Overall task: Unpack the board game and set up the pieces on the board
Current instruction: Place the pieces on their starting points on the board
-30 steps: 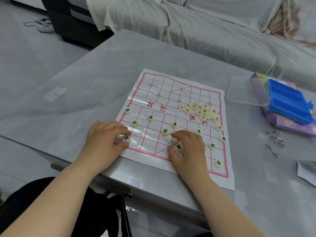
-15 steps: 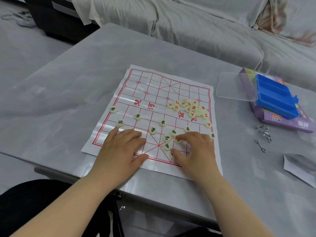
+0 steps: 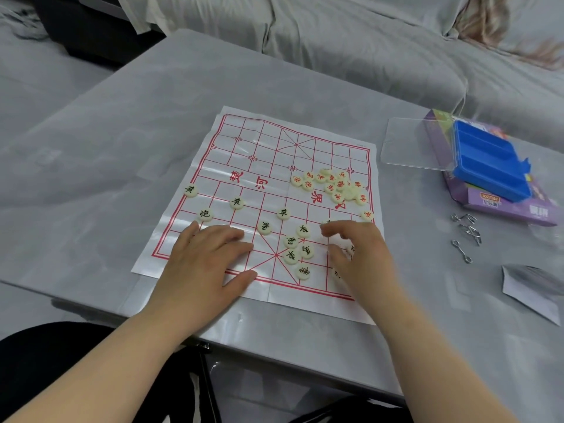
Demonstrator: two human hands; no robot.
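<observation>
The unpacking looks finished. The paper board lies flat on the grey table, and at 3 o'clock from it the blue tray sits empty on the purple box, with the clear lid just beside it.

Set-up is, in my judgement, well short of halfway. On the near half, several black-lettered pieces stand spread along the lines from 9 o'clock toward the middle. Others bunch together at 6 o'clock, apparently not yet placed. The red-lettered pieces lie in one loose heap at 2 o'clock, unsorted, and the far rows at 12 o'clock hold nothing.

The left hand lies flat on the board's 7 o'clock corner, with the fingers straight and pressing the sheet down; it grips nothing. The right hand is at 5 o'clock with its fingers curled over pieces there. It is blurred, so I cannot tell whether it pinches a piece or only touches one.

What is left: seat the near cluster on the back row, then sort the red heap and place it across the far side.
</observation>
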